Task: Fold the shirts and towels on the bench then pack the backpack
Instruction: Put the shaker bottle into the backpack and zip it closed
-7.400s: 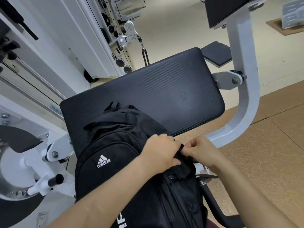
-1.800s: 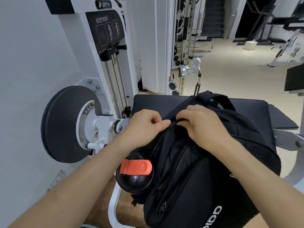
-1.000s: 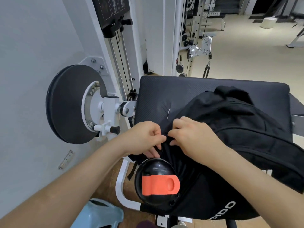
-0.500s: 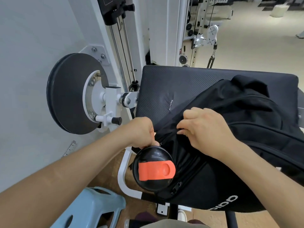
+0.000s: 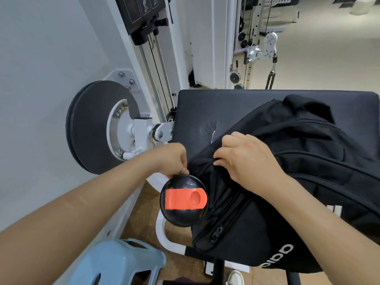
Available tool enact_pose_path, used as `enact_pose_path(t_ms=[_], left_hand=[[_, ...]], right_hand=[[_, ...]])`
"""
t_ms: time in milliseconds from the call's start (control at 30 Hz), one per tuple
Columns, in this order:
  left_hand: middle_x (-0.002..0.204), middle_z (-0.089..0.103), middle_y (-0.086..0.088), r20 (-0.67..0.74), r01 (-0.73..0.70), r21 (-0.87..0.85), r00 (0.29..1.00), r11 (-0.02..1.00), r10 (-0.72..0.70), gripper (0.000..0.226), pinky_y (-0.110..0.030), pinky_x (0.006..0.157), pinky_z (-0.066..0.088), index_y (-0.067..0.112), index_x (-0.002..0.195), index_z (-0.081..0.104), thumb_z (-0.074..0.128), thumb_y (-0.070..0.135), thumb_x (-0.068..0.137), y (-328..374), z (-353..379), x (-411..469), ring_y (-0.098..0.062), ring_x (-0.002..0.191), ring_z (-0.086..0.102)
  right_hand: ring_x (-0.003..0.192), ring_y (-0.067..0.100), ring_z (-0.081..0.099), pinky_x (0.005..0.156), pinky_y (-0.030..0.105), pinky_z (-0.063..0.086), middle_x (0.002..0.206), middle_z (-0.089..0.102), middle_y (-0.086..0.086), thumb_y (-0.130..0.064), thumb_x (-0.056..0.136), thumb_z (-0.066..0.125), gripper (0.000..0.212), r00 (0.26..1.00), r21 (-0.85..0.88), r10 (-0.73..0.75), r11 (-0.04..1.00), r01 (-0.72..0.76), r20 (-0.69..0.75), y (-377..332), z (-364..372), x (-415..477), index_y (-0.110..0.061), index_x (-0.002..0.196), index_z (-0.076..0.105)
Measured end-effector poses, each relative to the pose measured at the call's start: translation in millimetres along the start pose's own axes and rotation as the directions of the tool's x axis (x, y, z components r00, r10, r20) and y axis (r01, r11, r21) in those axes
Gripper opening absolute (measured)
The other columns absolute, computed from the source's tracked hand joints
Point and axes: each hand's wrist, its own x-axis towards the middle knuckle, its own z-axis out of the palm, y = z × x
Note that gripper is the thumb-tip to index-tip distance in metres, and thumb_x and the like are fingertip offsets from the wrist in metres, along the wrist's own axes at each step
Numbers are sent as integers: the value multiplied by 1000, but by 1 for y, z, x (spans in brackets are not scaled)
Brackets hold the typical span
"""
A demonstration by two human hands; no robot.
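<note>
A black backpack with white lettering lies on the black padded bench. A black bottle with an orange lid flap stands in its side pocket at the near left. My left hand pinches the backpack's edge just above the bottle, fingertips hidden behind the lid. My right hand grips the backpack fabric along a zipper seam, fingers curled. No shirts or towels are visible.
A grey weight disc on a white machine arm stands left of the bench, with a cable column behind it. A light blue plastic stool sits on the floor at the near left. Cable gym machines stand beyond the bench.
The backpack was turned round so the bottle pocket faces me. Over the last second my left hand slid down toward the bottle while my right hand kept hold of the fabric.
</note>
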Motion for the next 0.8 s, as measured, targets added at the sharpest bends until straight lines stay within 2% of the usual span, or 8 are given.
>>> enact_pose_path(t_ms=[67, 200, 300, 433, 567, 667, 733, 800], left_hand=[[79, 69, 7, -235, -62, -37, 971, 997, 52, 15, -29, 76, 55, 18, 87, 72, 58, 13, 90, 8, -18, -10, -15, 80, 66], [73, 66, 24, -686, -422, -111, 688, 900, 237, 17, -7, 65, 41, 36, 85, 71, 55, 30, 84, 51, -23, -65, 5, 73, 60], [94, 67, 12, -531, -394, 194, 728, 899, 434, 28, -27, 77, 49, 32, 97, 66, 43, 44, 85, 84, 33, -83, -10, 87, 62], [154, 25, -14, -418, -49, 453, 870, 890, 261, 67, -45, 107, 26, 16, 135, 38, 50, 61, 87, 92, 88, -36, -32, 135, 29], [154, 27, -17, -523, 73, 459, 828, 885, 203, 98, -51, 112, 19, 12, 152, 11, 56, 64, 82, 73, 85, 14, -32, 134, 34], [148, 35, -12, -578, 131, 420, 801, 898, 153, 98, -47, 111, 22, 12, 151, 14, 64, 57, 80, 68, 69, 44, -29, 131, 38], [150, 27, -11, -597, 127, 337, 795, 933, 107, 97, -44, 108, 28, 16, 148, 17, 72, 51, 76, 69, 55, 59, -31, 134, 30], [155, 6, -11, -597, 68, 216, 798, 974, 77, 108, -44, 107, 32, 23, 149, 10, 81, 41, 70, 70, 47, 70, -36, 140, 13]], right_hand=[[68, 23, 55, 53, 35, 48, 71, 55, 0, -27, 78, 78, 11, 999, 27, 33, 999, -33, 14, 6, 0, 4, -17, 80, 76], [70, 27, 55, 52, 34, 46, 71, 55, 2, -25, 79, 74, 13, 998, 123, 61, 990, -63, 20, 10, 5, 10, -12, 78, 72], [79, 25, 57, 64, 32, 44, 78, 60, 2, -27, 80, 70, 15, 984, 232, 131, 960, -156, 119, 20, 7, 19, -12, 80, 71], [92, 13, 60, 88, 34, 48, 97, 68, -5, -22, 87, 70, 13, 938, 374, 225, 873, -314, 264, 37, -6, 30, -21, 99, 73], [127, 19, 46, 102, 45, 41, 132, 56, -6, -50, 86, 58, 41, 941, 67, 316, 943, -325, 116, 62, -37, 0, -35, 125, 59], [144, 29, 19, 103, 61, 32, 155, 28, 2, -84, 66, 46, 92, 753, -155, 643, 765, -625, 137, 84, -57, -47, -40, 145, 25], [142, 31, 23, 103, 61, 33, 156, 21, 3, -92, 49, 49, 120, 554, -42, 787, 585, -810, 273, 99, -56, -69, -37, 149, 8], [128, 25, 42, 98, 48, 43, 148, 33, -5, -86, 40, 63, 131, 477, 223, 776, 422, -879, 412, 116, -56, -79, -40, 149, 6]])
